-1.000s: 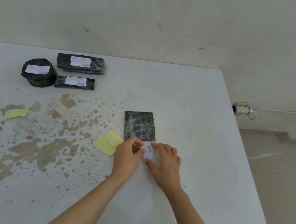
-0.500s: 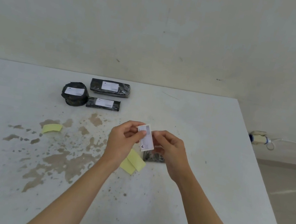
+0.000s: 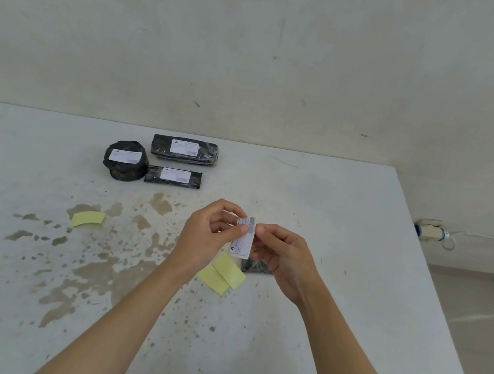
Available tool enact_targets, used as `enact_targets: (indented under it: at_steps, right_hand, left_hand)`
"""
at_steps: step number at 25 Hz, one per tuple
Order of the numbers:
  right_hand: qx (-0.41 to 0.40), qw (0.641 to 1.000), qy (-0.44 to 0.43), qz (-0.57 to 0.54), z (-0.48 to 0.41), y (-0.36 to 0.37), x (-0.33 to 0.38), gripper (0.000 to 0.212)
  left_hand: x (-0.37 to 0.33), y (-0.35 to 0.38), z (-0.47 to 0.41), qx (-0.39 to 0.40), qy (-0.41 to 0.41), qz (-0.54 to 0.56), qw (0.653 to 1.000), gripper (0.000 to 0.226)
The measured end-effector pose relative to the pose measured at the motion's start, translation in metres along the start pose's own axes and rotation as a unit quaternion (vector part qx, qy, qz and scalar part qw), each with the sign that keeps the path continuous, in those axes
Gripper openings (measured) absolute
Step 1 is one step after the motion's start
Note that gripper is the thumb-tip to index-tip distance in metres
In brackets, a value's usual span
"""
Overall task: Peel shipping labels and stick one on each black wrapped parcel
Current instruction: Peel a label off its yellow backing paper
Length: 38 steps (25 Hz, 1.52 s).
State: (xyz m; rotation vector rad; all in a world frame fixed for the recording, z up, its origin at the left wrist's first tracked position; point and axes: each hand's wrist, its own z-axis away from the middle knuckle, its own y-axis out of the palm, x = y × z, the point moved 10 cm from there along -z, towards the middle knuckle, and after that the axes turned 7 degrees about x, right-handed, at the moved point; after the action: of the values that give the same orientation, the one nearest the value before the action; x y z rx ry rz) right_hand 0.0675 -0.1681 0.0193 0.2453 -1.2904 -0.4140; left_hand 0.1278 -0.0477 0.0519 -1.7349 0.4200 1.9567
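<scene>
A white shipping label (image 3: 243, 240) is held upright above the table between both hands. My left hand (image 3: 210, 239) pinches its left edge and my right hand (image 3: 284, 259) pinches its right edge. Below them lies a flat black wrapped parcel (image 3: 255, 266), mostly hidden by my right hand, with no label showing on the visible part. Three black parcels carrying white labels sit at the back: a round one (image 3: 125, 163), a long one (image 3: 185, 150) and a thin one (image 3: 173, 176).
Two yellow backing strips (image 3: 222, 274) lie just left of the flat parcel; another strip (image 3: 88, 219) lies further left. The white table (image 3: 347, 222) is stained brown at left and ends at right. A wall socket with cable (image 3: 431, 231) sits beyond that edge.
The hands lifted the label from the table surface up into the air, and the camera view tilted upward. Over the last half second the hold has stayed almost unchanged.
</scene>
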Motion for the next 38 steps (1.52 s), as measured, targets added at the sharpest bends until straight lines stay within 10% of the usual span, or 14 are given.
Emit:
enact_targets:
  at_steps: [38]
  right_hand:
    - [-0.016, 0.996, -0.059, 0.062, 0.018, -0.007, 0.016, 0.020]
  left_hand:
    - [-0.006, 0.011, 0.010, -0.020, 0.028, -0.032, 0.999, 0.011]
